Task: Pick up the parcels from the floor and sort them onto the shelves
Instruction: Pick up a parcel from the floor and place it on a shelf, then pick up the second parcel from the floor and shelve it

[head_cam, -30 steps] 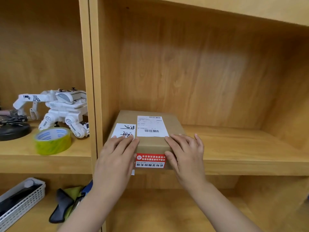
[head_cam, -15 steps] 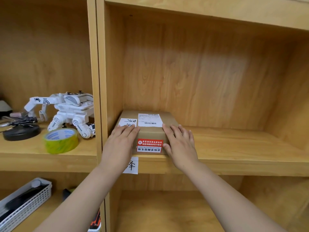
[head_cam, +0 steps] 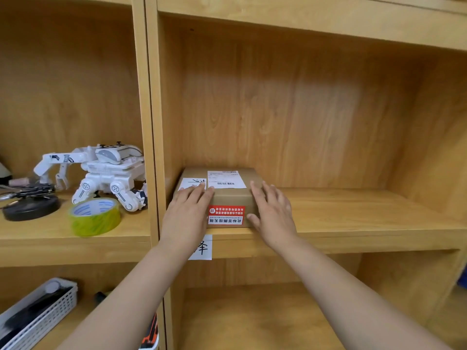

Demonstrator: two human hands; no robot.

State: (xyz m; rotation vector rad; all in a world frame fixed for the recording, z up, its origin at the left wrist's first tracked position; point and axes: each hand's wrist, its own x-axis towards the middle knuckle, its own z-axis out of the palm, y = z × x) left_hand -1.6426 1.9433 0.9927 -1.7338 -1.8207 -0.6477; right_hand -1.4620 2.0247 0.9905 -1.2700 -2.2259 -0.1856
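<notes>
**Entry: one parcel, shelved at left of the middle bay; hands at point of release**

Shelving unit (head_cam: 328, 238), light wood, several bays. The bay in front of me holds one item only. A white paper tag (head_cam: 203, 248) with a handwritten character is fixed to the front edge of its board, partly behind my left wrist.

Parcel (head_cam: 231, 198), brown cardboard box, flat. It sits on the board at the bay's left end, close against the upright, its front face about level with the board's edge. White shipping label (head_cam: 225, 179) and a smaller handwritten slip (head_cam: 193, 183) on top; red and white seal sticker (head_cam: 226, 215) on the front face.

My left hand (head_cam: 187, 215): flat, fingers extended, palm against the box's front left corner, fingertips on the top. Not closed round anything.

My right hand (head_cam: 274, 210): flat likewise, laid along the box's right side, thumb at the lower front corner. Pressing, not gripping.

Neighbouring bay, left: white toy robot (head_cam: 101, 170), roll of yellow-green tape (head_cam: 96, 215), black round stand (head_cam: 30, 207). Below it, a white mesh basket (head_cam: 43, 314).

Step in hand, as I judge it: the last seating push of this parcel. It looks home.

Next move calls for: both hands lifted clear without dragging the box forward, then back to the floor for another parcel. No floor is in view, so I cannot say how many remain.
</notes>
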